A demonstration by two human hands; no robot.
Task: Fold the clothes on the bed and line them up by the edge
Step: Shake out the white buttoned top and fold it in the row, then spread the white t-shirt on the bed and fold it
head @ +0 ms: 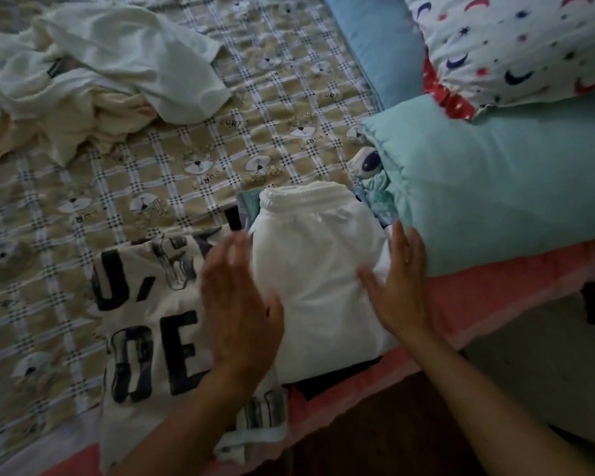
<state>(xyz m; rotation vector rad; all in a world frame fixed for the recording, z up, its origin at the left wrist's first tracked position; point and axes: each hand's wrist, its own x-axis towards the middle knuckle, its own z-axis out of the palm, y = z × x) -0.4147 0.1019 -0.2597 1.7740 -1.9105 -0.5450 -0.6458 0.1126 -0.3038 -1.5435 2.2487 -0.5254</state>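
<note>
A: The folded white garment [316, 269] was noted at the near edge of the bed [495, 297], just beside the teal pillow [495, 187]. The printed T-shirt [152, 321] lay folded on its other side. How was it judged to handle?

B: Light, soft, limp; a thin knit, it was thought. No stiffness could be relied on, and the fold would likely be lost if it were lifted by one corner. Best taken from both long sides at once, palms flat, or slid along the checked sheet [220, 149].

A: Hands?

B: The left hand [241, 304] was seen at the garment's left side, fingers straight and close together, nothing gripped. It was blurred, so contact could not be settled. The right hand [397, 286] was laid at the right side, fingers straight and together, thumb spread onto the cloth.

A: Hidden or doubtful?

B: Something dark [327, 381] was seen under the white garment, mostly covered; its kind could not be told. A small patterned thing [368, 163] was wedged against the pillow, unidentified. The heap of unfolded clothes [100, 63] at the far left was cut off by the frame, so the pieces could not be counted. Light was poor throughout.
</note>
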